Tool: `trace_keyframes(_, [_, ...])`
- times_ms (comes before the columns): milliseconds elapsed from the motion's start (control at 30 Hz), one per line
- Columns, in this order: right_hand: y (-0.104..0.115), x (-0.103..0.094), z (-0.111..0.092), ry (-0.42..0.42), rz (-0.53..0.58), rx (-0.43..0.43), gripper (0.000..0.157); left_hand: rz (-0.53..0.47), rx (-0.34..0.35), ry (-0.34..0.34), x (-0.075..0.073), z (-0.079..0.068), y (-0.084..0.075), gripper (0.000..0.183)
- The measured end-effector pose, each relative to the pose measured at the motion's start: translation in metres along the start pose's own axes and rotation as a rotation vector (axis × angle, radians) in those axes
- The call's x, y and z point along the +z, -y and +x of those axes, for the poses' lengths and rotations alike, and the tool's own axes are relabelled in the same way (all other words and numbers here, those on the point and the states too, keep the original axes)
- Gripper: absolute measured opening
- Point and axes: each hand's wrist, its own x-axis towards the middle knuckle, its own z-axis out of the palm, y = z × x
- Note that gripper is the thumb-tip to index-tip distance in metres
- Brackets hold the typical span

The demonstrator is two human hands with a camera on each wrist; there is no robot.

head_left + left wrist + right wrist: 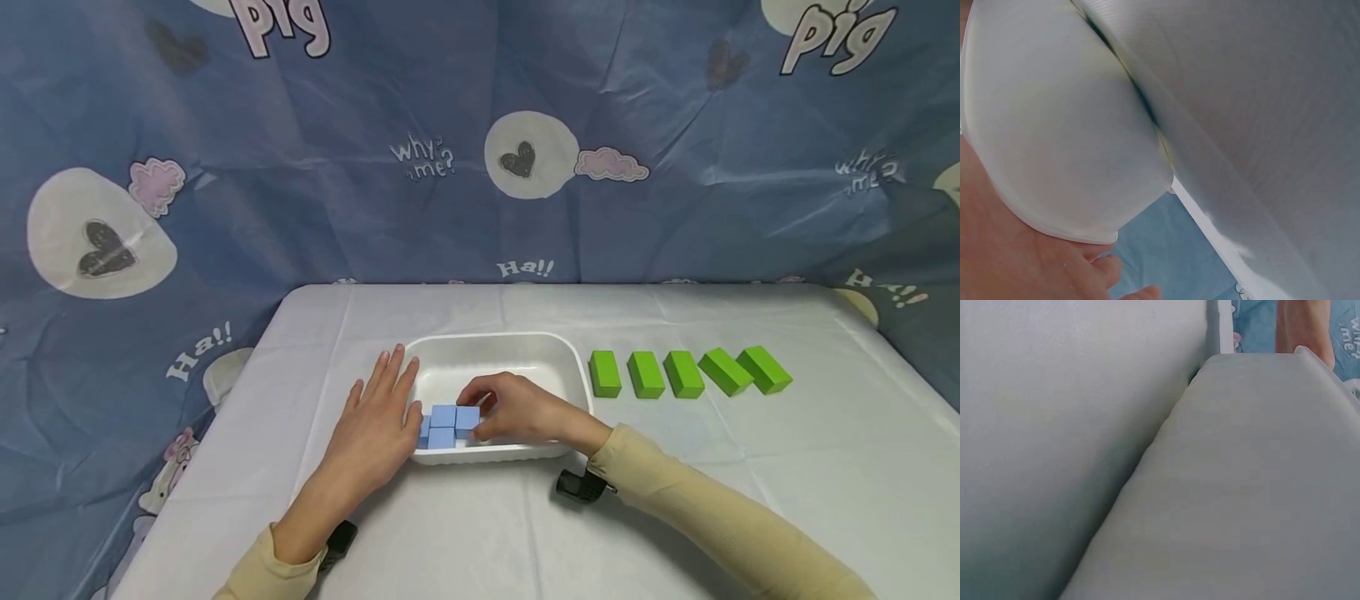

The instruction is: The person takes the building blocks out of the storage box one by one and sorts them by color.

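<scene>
In the head view, a white tray stands on the table with several light blue blocks grouped in its front left corner. My right hand reaches into the tray and pinches the rightmost blue block between thumb and fingers, right beside the others. At the tray's left end lies my left hand, its fingers straight and pointing away, the thumb over the rim near the blocks. It partly hides the leftmost block. The left wrist view shows the tray's outer wall against this hand's palm.
Several green blocks stand in a row to the right of the tray, the two farthest right tilted at an angle. A white cloth covers the table, and a blue printed curtain hangs behind its far edge.
</scene>
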Motion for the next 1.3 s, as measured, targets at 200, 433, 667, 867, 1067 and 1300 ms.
trace_keyframes(200, [-0.002,-0.002,0.002,-0.008,0.000,0.007,0.034,-0.002,0.003,-0.015,0.000,0.001,0.000,0.059])
trace_keyframes(433, [-0.002,-0.003,-0.003,-0.064,0.091,0.023,0.035,-0.003,0.003,-0.010,0.000,0.001,-0.001,0.059])
trace_keyframes(667, [-0.002,-0.006,-0.008,-0.119,0.094,-0.013,0.035,0.005,0.002,-0.011,0.001,0.001,-0.001,0.059])
trace_keyframes(867, [-0.001,-0.009,-0.011,-0.156,0.090,-0.073,0.034,-0.001,0.004,-0.014,0.001,0.000,-0.002,0.059])
trace_keyframes(1067, [0.005,-0.014,-0.018,-0.206,0.108,-0.111,0.033,-0.008,0.010,-0.032,-0.001,-0.001,-0.003,0.058])
trace_keyframes(1300, [0.009,-0.025,-0.029,-0.235,0.121,-0.116,0.034,-0.019,0.009,-0.034,0.000,-0.001,-0.002,0.058])
